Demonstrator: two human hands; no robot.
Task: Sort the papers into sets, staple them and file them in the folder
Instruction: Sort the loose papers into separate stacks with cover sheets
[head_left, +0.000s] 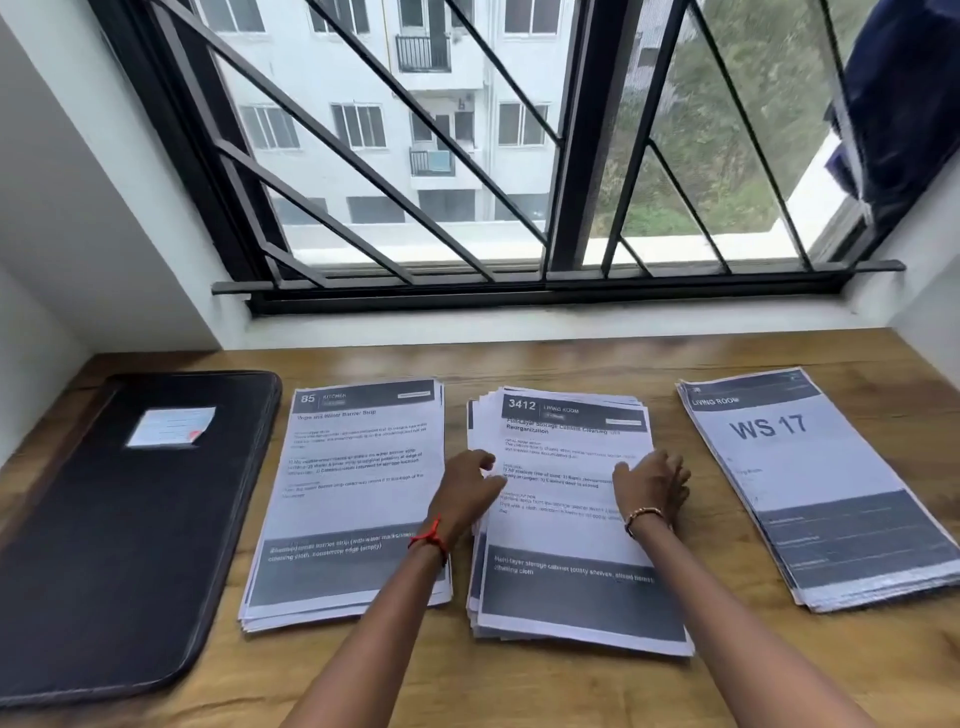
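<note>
Wooden worktop (519, 358) bore the fanned middle stack (563, 525); left hand (467, 486) and right hand (652, 486), fingers relaxed, touched its edges, and loose sheets could slide out of order.

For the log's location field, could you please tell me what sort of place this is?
Likely a home work spot in an apartment: a wooden desk set against a barred window facing a residential block, with a black folder lying on it.
</note>
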